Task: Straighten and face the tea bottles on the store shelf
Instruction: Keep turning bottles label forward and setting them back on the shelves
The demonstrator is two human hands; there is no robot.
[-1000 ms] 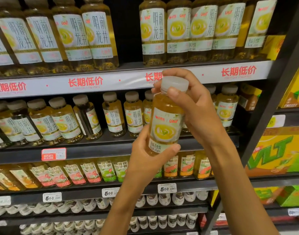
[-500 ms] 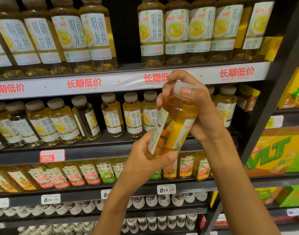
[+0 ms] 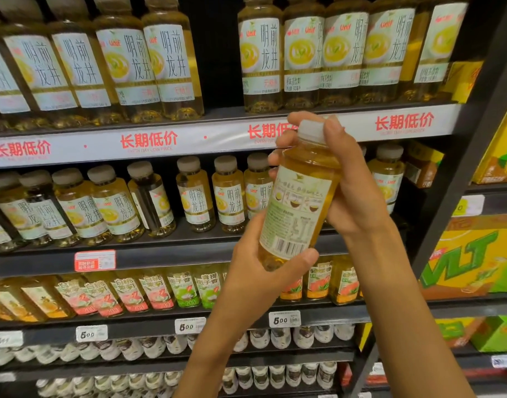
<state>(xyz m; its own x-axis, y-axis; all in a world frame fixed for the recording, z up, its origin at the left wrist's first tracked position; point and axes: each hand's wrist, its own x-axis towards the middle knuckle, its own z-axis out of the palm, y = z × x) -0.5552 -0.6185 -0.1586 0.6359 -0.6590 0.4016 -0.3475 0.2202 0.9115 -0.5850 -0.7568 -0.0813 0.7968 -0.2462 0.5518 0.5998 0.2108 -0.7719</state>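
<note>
A small tea bottle [image 3: 299, 208] with a white cap and yellow tea is held in front of the second shelf, tilted slightly right. Its back label with the barcode faces me. My left hand [image 3: 263, 265] cups its base from below. My right hand [image 3: 350, 182] wraps the cap and shoulder from the right. Behind them stands the row of small tea bottles [image 3: 194, 196] on the second shelf [image 3: 160, 254]; one bottle [image 3: 151, 199] in it is turned sideways, label off-front. Large tea bottles [image 3: 166, 64] fill the top shelf.
A gap splits the top row at its middle [image 3: 220, 53]. Peach and green labelled bottles [image 3: 160, 288] stand on the third shelf, white-capped bottles [image 3: 275, 337] lower down. Yellow and green drink cartons [image 3: 476, 254] fill the unit to the right, past a dark upright post [image 3: 459, 173].
The held bottle has been spun about its axis: its front label faced me a second ago, now the barcode side does. Both hands kept their grip and rose slightly.
</note>
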